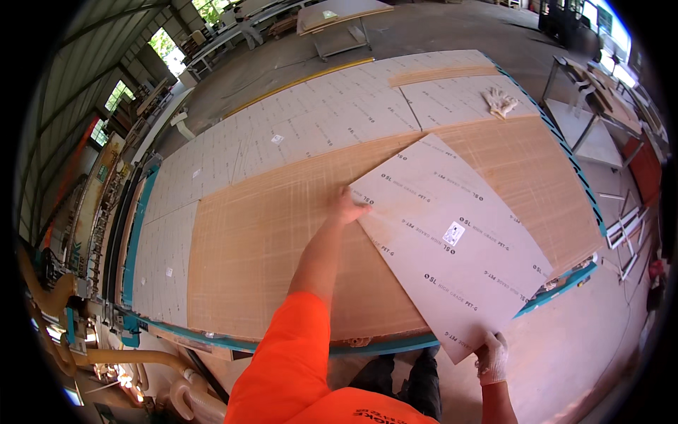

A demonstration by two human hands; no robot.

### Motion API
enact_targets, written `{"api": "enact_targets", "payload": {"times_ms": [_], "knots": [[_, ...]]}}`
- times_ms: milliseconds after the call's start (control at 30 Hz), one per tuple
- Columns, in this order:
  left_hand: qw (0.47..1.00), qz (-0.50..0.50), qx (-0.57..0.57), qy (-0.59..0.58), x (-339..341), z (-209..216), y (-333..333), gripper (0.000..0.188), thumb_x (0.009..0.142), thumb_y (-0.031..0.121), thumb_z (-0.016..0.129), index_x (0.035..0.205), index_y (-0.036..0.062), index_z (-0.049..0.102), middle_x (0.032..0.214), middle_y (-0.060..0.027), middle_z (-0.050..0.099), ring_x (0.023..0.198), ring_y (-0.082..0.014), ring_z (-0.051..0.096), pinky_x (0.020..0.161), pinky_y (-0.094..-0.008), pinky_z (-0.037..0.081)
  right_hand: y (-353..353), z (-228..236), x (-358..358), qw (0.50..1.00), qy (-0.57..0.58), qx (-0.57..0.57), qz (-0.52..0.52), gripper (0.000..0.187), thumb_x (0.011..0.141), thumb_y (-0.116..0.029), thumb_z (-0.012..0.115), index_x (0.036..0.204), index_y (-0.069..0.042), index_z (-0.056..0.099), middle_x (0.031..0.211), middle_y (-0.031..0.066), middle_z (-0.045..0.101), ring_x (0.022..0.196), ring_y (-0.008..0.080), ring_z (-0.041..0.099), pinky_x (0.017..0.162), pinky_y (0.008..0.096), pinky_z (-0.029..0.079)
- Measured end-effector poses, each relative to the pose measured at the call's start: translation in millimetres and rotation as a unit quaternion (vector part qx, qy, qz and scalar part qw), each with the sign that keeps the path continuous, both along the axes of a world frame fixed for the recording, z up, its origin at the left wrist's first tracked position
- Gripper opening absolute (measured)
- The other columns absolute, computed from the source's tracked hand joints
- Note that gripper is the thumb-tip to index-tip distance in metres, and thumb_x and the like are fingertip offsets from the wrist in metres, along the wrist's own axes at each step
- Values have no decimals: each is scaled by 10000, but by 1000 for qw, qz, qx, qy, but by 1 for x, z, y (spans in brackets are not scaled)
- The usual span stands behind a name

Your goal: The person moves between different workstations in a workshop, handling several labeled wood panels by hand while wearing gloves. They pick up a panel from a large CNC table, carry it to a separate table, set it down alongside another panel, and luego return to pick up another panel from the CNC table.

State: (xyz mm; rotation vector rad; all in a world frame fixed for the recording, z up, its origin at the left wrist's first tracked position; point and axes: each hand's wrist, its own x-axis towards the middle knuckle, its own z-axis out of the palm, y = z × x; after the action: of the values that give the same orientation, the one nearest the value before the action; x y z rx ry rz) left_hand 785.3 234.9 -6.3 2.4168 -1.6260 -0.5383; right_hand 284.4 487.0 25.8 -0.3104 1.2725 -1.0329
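A large grey-white board [417, 233] with printed film and a small white label [453, 232] is held at a slant over the big work table. My bare left hand [349, 207] grips its left edge near the far left corner. At the near corner my right hand [491, 357], in a white knit glove, is closed on the edge, partly hidden by the board. Beneath lies a brown wood-toned sheet [282, 247], part of which the board covers. Similar grey-white panels [304, 131] lie along the table's far and left sides. A loose white glove [500, 102] rests at the far right.
The table has a teal frame edge [558, 286]. A machine with hoses [92, 233] stands at the left. Beyond the table are a trolley stacked with boards [342, 18] and a person [247, 30]. A metal rack [593, 106] and loose bars [625, 230] are at the right.
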Motion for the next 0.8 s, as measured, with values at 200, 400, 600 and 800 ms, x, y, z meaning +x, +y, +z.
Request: {"api": "enact_targets", "payload": {"times_ms": [200,400,600,800], "knots": [[996,-23,56,-64,-3,36,50,1170,665,635,831,1495,-64,392,1513,-263,461,1422,-382,434,1196,-451,338,0,-21,-41,988,152,-5,18,285,858,-82,549,1102,55,605,852,87,612,646,173,561,564,310,511],[989,-6,146,-23,-83,46,207,1204,720,594,832,1543,-69,255,1483,-306,469,1382,-444,459,1125,-498,398,-84,-11,-152,945,308,-103,38,450,768,-79,465,1144,62,668,953,75,669,824,174,586,764,270,490],[990,-82,43,108,-182,66,272,1021,805,412,800,1536,-65,270,1432,-342,492,1307,-478,519,1070,-507,446,-209,35,-202,654,699,-279,73,467,904,-232,610,1307,5,610,1225,246,656,1161,426,605,999,455,486],[963,-242,-120,17,-213,22,161,739,885,305,694,1449,-82,413,1532,-311,371,1432,-458,353,1184,-549,292,-160,-11,-118,549,746,-341,160,751,928,-544,586,1460,-23,491,1523,228,467,1450,427,385,1251,563,181]]}}
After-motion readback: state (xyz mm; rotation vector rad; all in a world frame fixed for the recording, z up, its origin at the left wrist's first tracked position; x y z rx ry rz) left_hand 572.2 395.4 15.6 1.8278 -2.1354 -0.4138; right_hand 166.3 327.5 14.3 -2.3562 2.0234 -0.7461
